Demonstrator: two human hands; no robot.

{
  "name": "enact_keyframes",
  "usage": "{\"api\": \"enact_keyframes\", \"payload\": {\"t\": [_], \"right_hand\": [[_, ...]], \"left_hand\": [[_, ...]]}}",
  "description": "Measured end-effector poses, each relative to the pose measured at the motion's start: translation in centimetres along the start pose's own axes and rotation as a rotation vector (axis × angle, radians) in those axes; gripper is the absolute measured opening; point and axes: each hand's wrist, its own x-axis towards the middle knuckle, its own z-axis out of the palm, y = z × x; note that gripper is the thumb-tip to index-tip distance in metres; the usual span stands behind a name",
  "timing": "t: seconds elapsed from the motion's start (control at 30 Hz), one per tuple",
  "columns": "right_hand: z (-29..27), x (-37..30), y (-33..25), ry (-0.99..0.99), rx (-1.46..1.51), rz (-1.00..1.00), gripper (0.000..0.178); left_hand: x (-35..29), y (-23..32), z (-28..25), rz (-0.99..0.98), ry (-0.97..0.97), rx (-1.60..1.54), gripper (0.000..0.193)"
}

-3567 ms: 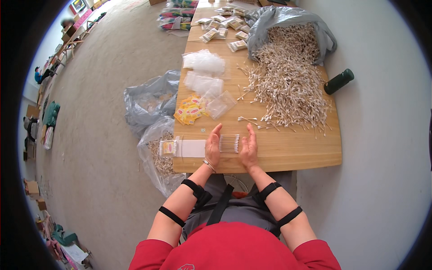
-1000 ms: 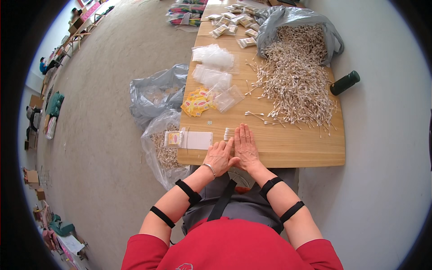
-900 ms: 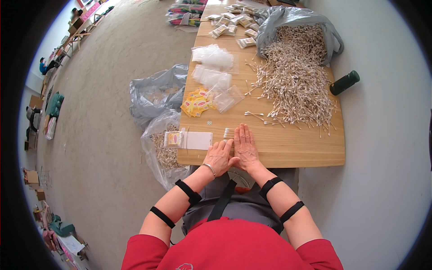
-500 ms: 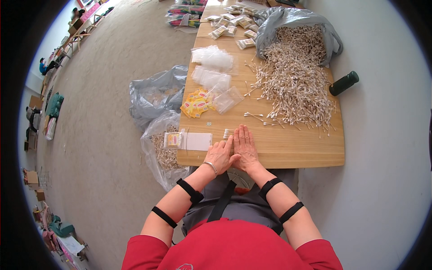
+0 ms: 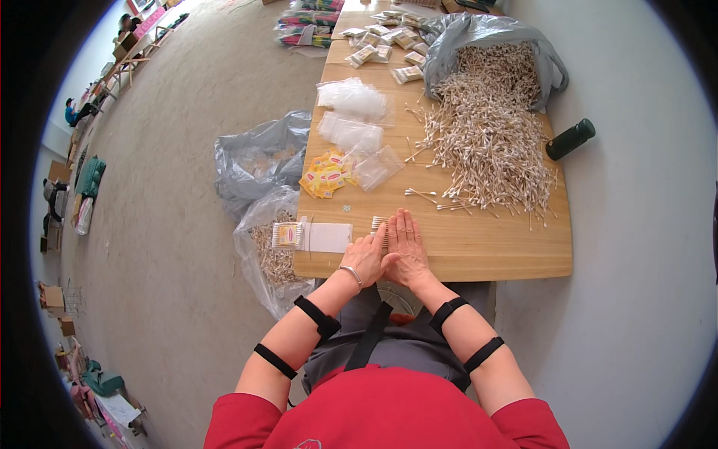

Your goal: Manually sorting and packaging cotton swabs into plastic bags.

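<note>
A small row of cotton swabs (image 5: 379,222) lies side by side near the table's front edge, partly hidden by my hands. My right hand (image 5: 407,251) rests flat along its right side, fingers stretched out. From the left, my left hand (image 5: 365,258) touches the swabs with its extended index finger, the thumb reaching toward the right hand. Left of them sits a white card or box (image 5: 329,237), beside a clear bag of swabs (image 5: 287,235) with a yellow label. Farther right, a large heap of loose cotton swabs (image 5: 490,142) spills from a grey plastic bag (image 5: 557,63).
Yellow cards (image 5: 325,176) and stacked clear bags (image 5: 351,131) lie along the table's left side. Filled packets (image 5: 407,73) are at the far end. A dark green bottle (image 5: 571,140) stands by the right edge. Plastic sacks (image 5: 258,161) sit on the floor at left.
Almost nothing differs. Both hands keep their places around the swab row, and the whole view has shifted very slightly.
</note>
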Motion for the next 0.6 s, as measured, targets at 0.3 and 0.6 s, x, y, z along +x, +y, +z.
{"api": "enact_keyframes", "payload": {"t": [0.3, 0.6], "right_hand": [[-0.3, 0.1, -0.1, -0.033, 0.026, 0.008, 0.087], [-0.3, 0.1, -0.3, 0.019, 0.02, 0.016, 0.094]], "left_hand": [[0.1, -0.5, 0.6, 0.05, 0.045, 0.026, 0.073], [1.5, -1.4, 1.1, 0.008, -0.018, -0.035, 0.077]]}}
